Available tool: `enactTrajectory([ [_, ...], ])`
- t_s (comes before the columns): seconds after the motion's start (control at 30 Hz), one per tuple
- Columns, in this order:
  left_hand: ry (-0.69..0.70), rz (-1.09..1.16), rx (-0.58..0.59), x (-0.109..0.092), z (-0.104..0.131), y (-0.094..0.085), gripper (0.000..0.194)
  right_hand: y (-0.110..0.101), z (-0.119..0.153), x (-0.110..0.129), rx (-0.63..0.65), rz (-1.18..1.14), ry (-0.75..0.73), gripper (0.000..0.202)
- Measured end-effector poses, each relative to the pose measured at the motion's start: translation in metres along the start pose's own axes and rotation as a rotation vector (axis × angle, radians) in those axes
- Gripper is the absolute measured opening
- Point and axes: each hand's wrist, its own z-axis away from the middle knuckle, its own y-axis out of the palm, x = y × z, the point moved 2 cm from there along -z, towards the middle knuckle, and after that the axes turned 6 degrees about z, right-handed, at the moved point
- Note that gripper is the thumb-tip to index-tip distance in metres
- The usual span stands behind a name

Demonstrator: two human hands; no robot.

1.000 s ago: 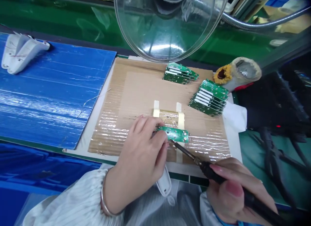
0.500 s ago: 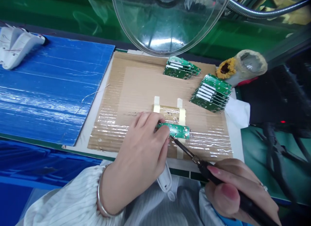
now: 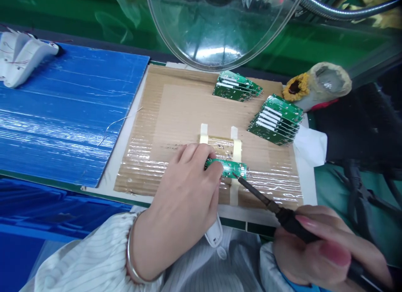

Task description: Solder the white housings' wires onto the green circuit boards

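A small green circuit board (image 3: pixel 234 169) lies over a taped block (image 3: pixel 221 146) on the cardboard sheet (image 3: pixel 176 103). My left hand (image 3: pixel 188 191) is closed on the board's left end, with thumb and index finger pressed to it. A white plastic piece (image 3: pixel 214 232) shows below that hand, its upper part hidden. My right hand (image 3: pixel 329 246) grips the black handle of a soldering iron (image 3: pixel 257 194). The iron's tip is at the lower edge of the board, towards its right end; whether it touches is too small to tell.
Two fanned stacks of green boards, one at the back (image 3: pixel 235 87) and one at the right (image 3: pixel 274 120), stand on the cardboard. A round lens (image 3: pixel 220 32) hangs above. Around are a cup (image 3: pixel 329 82), white tissue (image 3: pixel 310 145), black pliers (image 3: pixel 358 195), blue board (image 3: pixel 69 112) and white casings (image 3: pixel 25 59).
My right hand and the soldering iron have moved right, and the tip has shifted from beside my left fingertips to the board's right part. My left hand keeps its hold on the board.
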Motion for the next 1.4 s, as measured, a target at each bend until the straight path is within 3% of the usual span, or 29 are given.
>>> enactTrajectory([
  [0.13,0.014,-0.051,-0.014,0.000,-0.001,-0.002,0.012,0.017,-0.005,-0.006,-0.529,-0.156,0.087,0.021],
  [0.2,0.053,-0.094,0.016,0.000,0.002,-0.010,0.015,0.019,-0.009,-0.012,-0.596,-0.250,0.203,0.019],
  [0.37,0.288,-0.061,0.158,0.006,0.023,-0.031,0.023,0.011,-0.020,-0.018,-0.483,-0.366,0.492,0.022],
  [0.5,0.392,-0.053,0.189,0.020,0.029,-0.028,0.020,0.009,-0.025,-0.012,-0.434,-0.426,0.591,0.019],
  [0.6,0.413,0.063,0.139,0.026,0.020,-0.024,0.020,0.009,-0.025,-0.010,-0.418,-0.444,0.608,0.018],
  [0.8,0.428,0.182,0.040,0.022,0.008,-0.027,0.026,-0.005,-0.033,-0.014,-0.421,-0.404,0.518,0.029],
  [0.93,0.392,0.216,-0.006,0.025,0.008,-0.019,0.027,-0.013,-0.065,-0.024,-0.427,-0.059,0.333,0.029],
  [1.0,0.414,0.224,-0.054,0.027,0.009,-0.014,0.029,-0.013,-0.085,-0.035,-0.372,0.169,0.245,0.035],
  [1.13,0.363,0.217,-0.082,0.025,0.007,-0.008,0.023,-0.010,-0.109,-0.050,-0.108,0.445,0.154,0.038],
  [1.2,0.290,0.203,-0.060,0.020,0.006,-0.006,0.018,-0.013,-0.103,-0.047,-0.157,0.490,0.168,0.037],
  [1.27,0.215,0.182,-0.068,0.016,0.004,-0.003,0.015,-0.016,-0.085,-0.037,-0.298,0.455,0.201,0.036],
  [1.33,0.156,0.139,-0.110,0.013,0.004,0.002,0.014,-0.016,-0.061,-0.027,-0.390,0.250,0.223,0.030],
  [1.4,0.116,0.090,-0.144,0.011,0.004,0.006,0.015,-0.010,-0.036,-0.019,-0.364,0.060,0.209,0.022],
])
